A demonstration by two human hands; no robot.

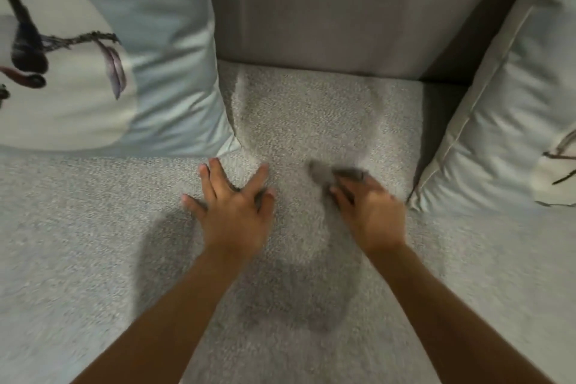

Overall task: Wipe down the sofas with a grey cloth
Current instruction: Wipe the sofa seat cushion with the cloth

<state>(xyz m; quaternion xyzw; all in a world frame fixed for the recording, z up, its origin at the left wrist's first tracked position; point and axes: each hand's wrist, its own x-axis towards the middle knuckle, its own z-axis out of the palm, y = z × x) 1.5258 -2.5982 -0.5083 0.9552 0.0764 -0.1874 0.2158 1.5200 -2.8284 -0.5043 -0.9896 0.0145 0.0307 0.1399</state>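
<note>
– Since the sofa [93,243] fills nearly the whole view, what does it look like?

– Its seat is a pale grey, nubbly fabric that spreads across the lower half. A smoother grey-brown back cushion [343,9] stands upright behind it at the top centre.

– And the pillows?

– There are two, both pale blue-grey and satiny. The left pillow [162,56] has a dark bird-and-branch print and leans on the seat at upper left, with its lower corner close to the fingertips of one hand. The right pillow [498,118] has a piped seam and stands tilted at the right edge. The bare strip of seat between the two is where the hands are.

– What about the hands?

– Two bare forearms reach in from the bottom edge. The left hand [233,209] lies palm down on the seat with its fingers spread and straight, and it grasps nothing.

– And the other one?

– The right hand [371,212] is smeared by motion blur. Its fingers lie over the grey cloth [330,173], which sits on the seat between the pillows and sticks out past the fingertips towards the back cushion. Because of the blur, I cannot tell whether the fingers pinch the cloth or only press it flat.
</note>
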